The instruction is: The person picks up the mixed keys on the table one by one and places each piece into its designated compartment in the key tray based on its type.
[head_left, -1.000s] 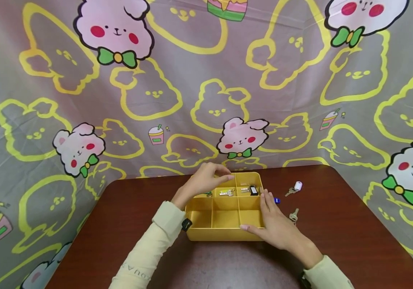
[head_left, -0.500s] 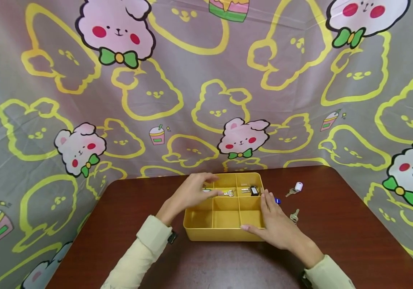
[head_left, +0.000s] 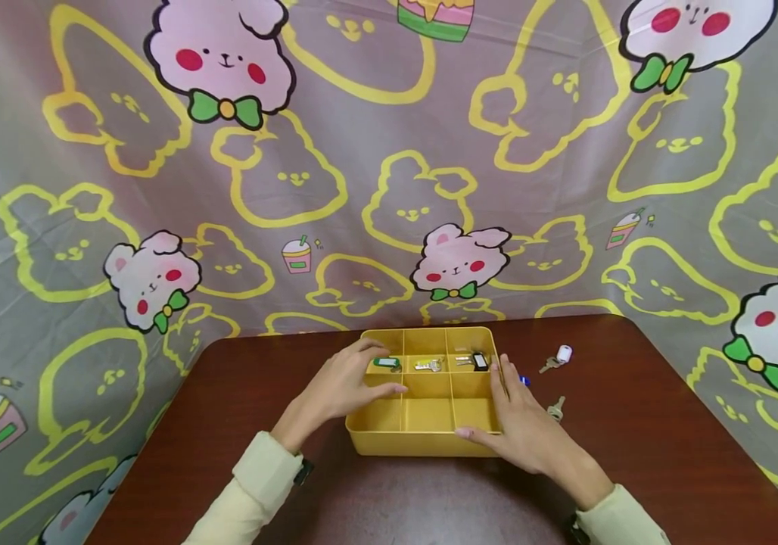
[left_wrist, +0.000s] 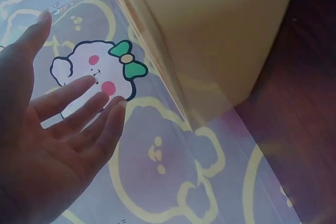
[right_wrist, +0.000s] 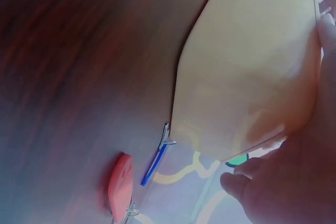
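A yellow divided storage box (head_left: 423, 443) stands on the table. My left hand (head_left: 334, 390) hovers over the box's left side, holding nothing; its fingers are spread in the left wrist view. My right hand (head_left: 532, 435) rests along the right wall with fingers straight and the thumb at the front rim. In the back row of compartments lie a green key tag (head_left: 386, 363) at left, a silver key (head_left: 428, 365) with a yellow tag in the middle, and a black key tag (head_left: 479, 361) with keys at right. The front compartments show bare floors.
To the box's right lie a key with a white tag (head_left: 564, 353), a blue key tag (head_left: 524, 381) and another key (head_left: 555, 409). The right wrist view shows a red key tag (right_wrist: 121, 187) near the box. A patterned cloth (head_left: 362, 189) hangs behind the table.
My left hand has drawn back from over the back compartments toward the left and front, uncovering the green key tag. My right hand has stayed at the box's right side.
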Motion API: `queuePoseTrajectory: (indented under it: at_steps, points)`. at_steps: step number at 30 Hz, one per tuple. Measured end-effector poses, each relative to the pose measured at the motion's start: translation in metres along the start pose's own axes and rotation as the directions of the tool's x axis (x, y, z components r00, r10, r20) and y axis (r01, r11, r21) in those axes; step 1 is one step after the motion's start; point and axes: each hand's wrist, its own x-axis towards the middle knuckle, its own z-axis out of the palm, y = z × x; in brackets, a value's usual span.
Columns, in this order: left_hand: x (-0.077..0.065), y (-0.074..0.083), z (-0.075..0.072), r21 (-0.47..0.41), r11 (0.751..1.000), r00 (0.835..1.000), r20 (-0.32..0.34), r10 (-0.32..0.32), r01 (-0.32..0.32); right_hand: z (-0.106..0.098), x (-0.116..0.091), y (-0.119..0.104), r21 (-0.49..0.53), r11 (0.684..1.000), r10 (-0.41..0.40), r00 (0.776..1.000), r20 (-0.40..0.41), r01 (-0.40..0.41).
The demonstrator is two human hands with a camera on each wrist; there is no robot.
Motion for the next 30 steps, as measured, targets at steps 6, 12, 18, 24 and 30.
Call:
queuePoseTrajectory:
  at_steps: [6, 12, 18, 24, 30]
  points:
    - [-0.010, -0.005, 0.004, 0.052, 0.999, 0.999, -0.036, -0.006, 0.008, -0.006, -0.002, 0.002, -0.082, 0.997, -0.006, 0.998, -0.066, 0.001]
    - [-0.021, -0.009, 0.008, 0.057, 0.998, 0.998, -0.046, -0.033, 0.036, -0.023, -0.005, 0.006, -0.131, 0.991, 0.014, 0.993, -0.118, -0.029]
    - [-0.033, -0.015, 0.016, -0.005, 0.997, 0.997, -0.030, -0.076, 0.076, -0.038, -0.007, 0.020, -0.099, 0.995, -0.002, 0.989, -0.147, -0.013]
    - [-0.044, -0.020, 0.023, 0.015, 0.992, 0.992, -0.013, -0.127, 0.127, -0.051, -0.013, 0.033, -0.043, 0.999, 0.000, 0.993, -0.119, -0.005]
    - [-0.052, -0.021, 0.029, 0.031, 0.990, 0.990, -0.014, -0.139, 0.140, -0.061, -0.019, 0.043, -0.005, 1.000, -0.017, 0.995, -0.101, 0.017]
